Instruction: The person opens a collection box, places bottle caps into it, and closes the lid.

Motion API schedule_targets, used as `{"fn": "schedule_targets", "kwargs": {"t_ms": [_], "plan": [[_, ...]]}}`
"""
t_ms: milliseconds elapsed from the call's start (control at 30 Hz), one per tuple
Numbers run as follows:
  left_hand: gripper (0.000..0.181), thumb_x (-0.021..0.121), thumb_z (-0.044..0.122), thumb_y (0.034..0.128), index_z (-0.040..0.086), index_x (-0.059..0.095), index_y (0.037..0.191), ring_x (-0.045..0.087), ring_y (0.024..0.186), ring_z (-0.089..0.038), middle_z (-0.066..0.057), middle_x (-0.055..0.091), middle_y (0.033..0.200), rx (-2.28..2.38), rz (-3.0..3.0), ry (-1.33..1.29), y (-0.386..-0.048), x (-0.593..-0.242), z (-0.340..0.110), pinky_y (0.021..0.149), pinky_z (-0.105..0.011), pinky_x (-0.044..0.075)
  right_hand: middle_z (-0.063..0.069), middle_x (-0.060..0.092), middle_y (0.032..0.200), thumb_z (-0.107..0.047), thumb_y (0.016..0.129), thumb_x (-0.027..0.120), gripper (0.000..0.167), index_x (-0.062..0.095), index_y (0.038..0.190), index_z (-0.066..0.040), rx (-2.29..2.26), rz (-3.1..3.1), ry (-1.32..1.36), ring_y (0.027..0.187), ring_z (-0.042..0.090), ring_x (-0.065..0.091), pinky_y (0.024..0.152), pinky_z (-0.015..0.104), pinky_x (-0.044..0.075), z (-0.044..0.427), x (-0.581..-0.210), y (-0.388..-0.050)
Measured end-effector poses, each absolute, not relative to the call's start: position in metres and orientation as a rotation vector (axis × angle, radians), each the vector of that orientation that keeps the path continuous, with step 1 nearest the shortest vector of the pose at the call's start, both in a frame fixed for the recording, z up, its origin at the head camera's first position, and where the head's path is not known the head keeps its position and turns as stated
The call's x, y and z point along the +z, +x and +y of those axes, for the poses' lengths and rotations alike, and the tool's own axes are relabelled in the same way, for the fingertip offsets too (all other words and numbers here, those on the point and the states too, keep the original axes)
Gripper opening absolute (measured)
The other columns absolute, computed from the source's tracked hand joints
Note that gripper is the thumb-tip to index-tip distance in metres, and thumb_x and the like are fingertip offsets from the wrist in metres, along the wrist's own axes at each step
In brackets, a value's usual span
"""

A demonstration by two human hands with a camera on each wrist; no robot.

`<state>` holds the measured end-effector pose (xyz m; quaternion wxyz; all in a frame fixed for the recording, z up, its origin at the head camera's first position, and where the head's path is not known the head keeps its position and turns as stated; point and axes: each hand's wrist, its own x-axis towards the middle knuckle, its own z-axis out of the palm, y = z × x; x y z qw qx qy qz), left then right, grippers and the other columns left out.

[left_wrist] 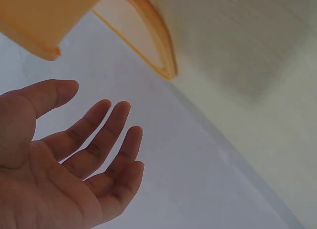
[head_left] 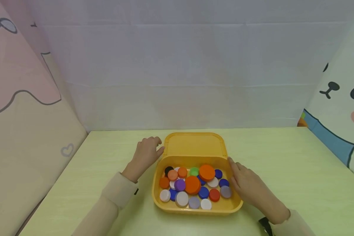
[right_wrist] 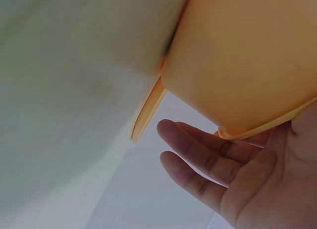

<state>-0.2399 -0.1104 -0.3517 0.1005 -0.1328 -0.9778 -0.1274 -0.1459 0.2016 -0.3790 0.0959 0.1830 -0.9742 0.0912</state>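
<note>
A yellow plastic box (head_left: 197,212) stands on the table with its hinged lid (head_left: 194,144) folded back behind it. Inside lie many round bottle caps, among them an orange cap (head_left: 192,185), a purple cap (head_left: 180,185), a red cap (head_left: 214,195) and a white cap (head_left: 182,199). My left hand (head_left: 146,152) hovers by the box's back left corner, fingers loosely bent and holding nothing; the left wrist view shows a gap to the box. Along the right rim rests my right hand (head_left: 249,183), its fingers (right_wrist: 198,150) fairly straight outside the wall. Its thumb is hidden in the right wrist view.
The pale yellow-green table (head_left: 298,164) spreads on both sides of the box. A whitish cloth wall (head_left: 194,65) rises at the back edge, with printed cartoon panels at the left (head_left: 23,82) and right (head_left: 342,108).
</note>
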Motion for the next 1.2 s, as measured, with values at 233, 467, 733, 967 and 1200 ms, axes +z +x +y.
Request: {"fn": "schedule_targets", "kwargs": {"t_ms": [233, 467, 733, 967, 1200], "plan": [[0.027, 0.061, 0.025, 0.0857, 0.002, 0.064, 0.099, 0.062, 0.083, -0.028, -0.013, 0.067, 0.093, -0.401, -2.974, -0.357, -0.259, -0.367, -0.118, 0.072, -0.042, 0.051, 0.016, 0.058, 0.103, -0.012, 0.087, 0.052, 0.052, 0.037, 0.134, 0.006, 0.286, -2.9, 0.538, 0.073, 0.02, 0.051, 0.074, 0.039, 0.05, 0.201, -0.377, -0.145], [0.026, 0.06, 0.023, 0.0857, 0.002, 0.064, 0.099, 0.062, 0.086, -0.031, -0.014, 0.067, 0.098, -0.422, -3.014, -0.353, -0.271, -0.379, -0.116, 0.075, -0.044, 0.051, 0.016, 0.058, 0.103, -0.012, 0.088, 0.052, 0.052, 0.037, 0.134, 0.006, 0.287, -2.905, 0.534, 0.073, 0.019, 0.051, 0.075, 0.039, 0.05, 0.201, -0.378, -0.146], [0.016, 0.056, 0.016, 0.0799, 0.003, 0.064, 0.083, 0.054, 0.067, -0.022, -0.011, 0.061, 0.084, -0.461, -3.071, -0.3, -0.285, -0.392, -0.112, 0.055, -0.032, 0.046, 0.015, 0.058, 0.101, -0.011, 0.088, 0.052, 0.052, 0.037, 0.134, 0.006, 0.296, -2.914, 0.526, 0.069, 0.017, 0.047, 0.072, 0.037, 0.049, 0.201, -0.378, -0.146], [0.012, 0.059, 0.017, 0.0787, 0.005, 0.063, 0.078, 0.05, 0.067, -0.023, -0.009, 0.053, 0.076, -0.425, -3.068, -0.299, -0.285, -0.398, -0.108, 0.057, -0.034, 0.044, 0.014, 0.058, 0.102, -0.013, 0.088, 0.051, 0.052, 0.037, 0.135, 0.005, 0.279, -2.927, 0.516, 0.071, 0.018, 0.048, 0.074, 0.038, 0.049, 0.201, -0.379, -0.146], [0.014, 0.059, 0.017, 0.0819, 0.005, 0.058, 0.077, 0.048, 0.071, -0.026, -0.01, 0.049, 0.077, -0.349, -3.069, -0.311, -0.285, -0.401, -0.105, 0.061, -0.036, 0.044, 0.014, 0.058, 0.102, -0.012, 0.088, 0.051, 0.052, 0.036, 0.135, 0.005, 0.272, -2.928, 0.519, 0.072, 0.018, 0.049, 0.075, 0.039, 0.049, 0.202, -0.378, -0.146]]}}
